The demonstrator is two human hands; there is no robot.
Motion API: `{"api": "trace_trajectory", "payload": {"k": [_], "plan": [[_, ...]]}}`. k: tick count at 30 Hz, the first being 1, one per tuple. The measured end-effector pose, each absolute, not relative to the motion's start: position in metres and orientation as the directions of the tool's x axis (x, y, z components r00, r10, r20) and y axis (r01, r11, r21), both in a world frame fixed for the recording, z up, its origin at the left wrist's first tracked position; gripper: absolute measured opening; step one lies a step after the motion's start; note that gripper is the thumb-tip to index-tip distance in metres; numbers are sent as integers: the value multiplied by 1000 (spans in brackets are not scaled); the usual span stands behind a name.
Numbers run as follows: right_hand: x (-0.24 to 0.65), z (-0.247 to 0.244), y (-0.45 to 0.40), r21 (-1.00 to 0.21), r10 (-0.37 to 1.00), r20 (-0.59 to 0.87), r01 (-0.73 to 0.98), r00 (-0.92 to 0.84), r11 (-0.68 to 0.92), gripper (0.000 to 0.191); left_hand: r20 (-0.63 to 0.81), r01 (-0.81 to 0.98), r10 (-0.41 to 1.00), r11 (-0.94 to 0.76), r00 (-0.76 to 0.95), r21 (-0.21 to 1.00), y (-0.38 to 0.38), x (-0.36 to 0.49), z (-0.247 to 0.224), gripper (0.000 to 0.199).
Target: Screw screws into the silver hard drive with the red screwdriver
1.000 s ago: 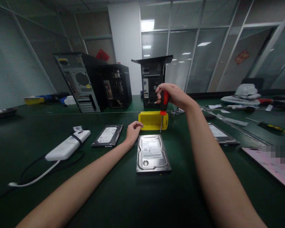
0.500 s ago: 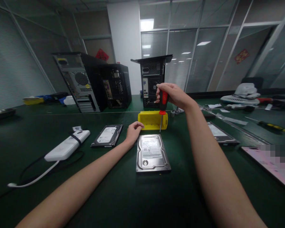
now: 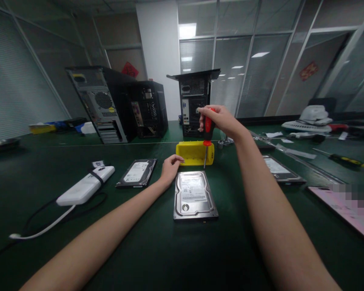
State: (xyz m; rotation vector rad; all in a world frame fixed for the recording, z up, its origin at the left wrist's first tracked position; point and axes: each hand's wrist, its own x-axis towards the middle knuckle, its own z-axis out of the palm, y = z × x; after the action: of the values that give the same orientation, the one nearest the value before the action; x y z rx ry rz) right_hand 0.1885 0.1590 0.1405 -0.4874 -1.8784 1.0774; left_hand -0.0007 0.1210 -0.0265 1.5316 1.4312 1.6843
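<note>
In my right hand (image 3: 216, 117) is a screwdriver (image 3: 208, 128) with a red and black handle, its fingers closed round the upper part. The shaft points down, and its tip is at the far right corner of a silver hard drive (image 3: 194, 194). That drive lies flat before me, label up. My left hand (image 3: 170, 166) rests beside the drive's far left corner. Its fingers are loosely bent, apart from a grip, and the fingertips reach the near left edge of a yellow plastic box (image 3: 195, 153). The thumb is partly hidden.
A second hard drive (image 3: 137, 173) lies to the left, near a white power strip (image 3: 86, 186). At right are another drive (image 3: 283, 171), a pink-screened device (image 3: 339, 206) and a yellow-black screwdriver (image 3: 344, 159). Computer cases (image 3: 197, 103) stand at the back.
The screwdriver handle has turned a little about its axis, with my right fingers shifting slightly on it. My left hand and the hard drive stay where they were.
</note>
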Motion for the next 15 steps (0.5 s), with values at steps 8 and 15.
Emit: {"api": "trace_trajectory", "payload": {"k": [8, 15], "plan": [[189, 143, 154, -891, 740, 417, -74, -528, 449, 25, 435, 295, 856, -355, -279, 887, 119, 0, -25, 21], [191, 142, 154, -860, 662, 428, -52, -615, 508, 19, 434, 297, 860, -354, -269, 887, 118, 0, -24, 21]]}}
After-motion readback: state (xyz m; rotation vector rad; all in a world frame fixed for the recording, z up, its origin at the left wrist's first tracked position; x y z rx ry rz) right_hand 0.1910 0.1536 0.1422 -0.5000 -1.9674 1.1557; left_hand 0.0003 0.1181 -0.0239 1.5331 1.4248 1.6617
